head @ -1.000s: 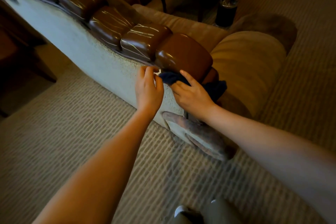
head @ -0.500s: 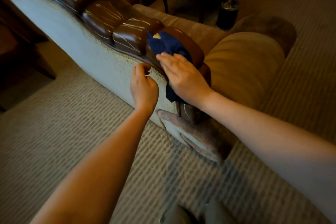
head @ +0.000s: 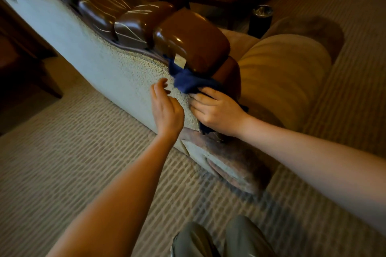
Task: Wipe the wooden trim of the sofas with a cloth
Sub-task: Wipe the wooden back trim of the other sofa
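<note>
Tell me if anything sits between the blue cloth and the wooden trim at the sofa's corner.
Nothing visible does. The right hand grips the blue cloth, which already lies against the wooden trim at its lower edge. The left hand is beside it on the sofa back, not in the way.

Two hands (head: 167,108) (head: 217,110), one blue cloth (head: 188,81), four glossy wooden trim lobes (head: 192,39), one dark cup (head: 260,19).

We see the trim (head: 192,39) atop the sofa back (head: 87,56); the cloth (head: 188,81) lies under it, our hands at 6 o'clock, a cup (head: 260,20) at 1 o'clock.
</note>
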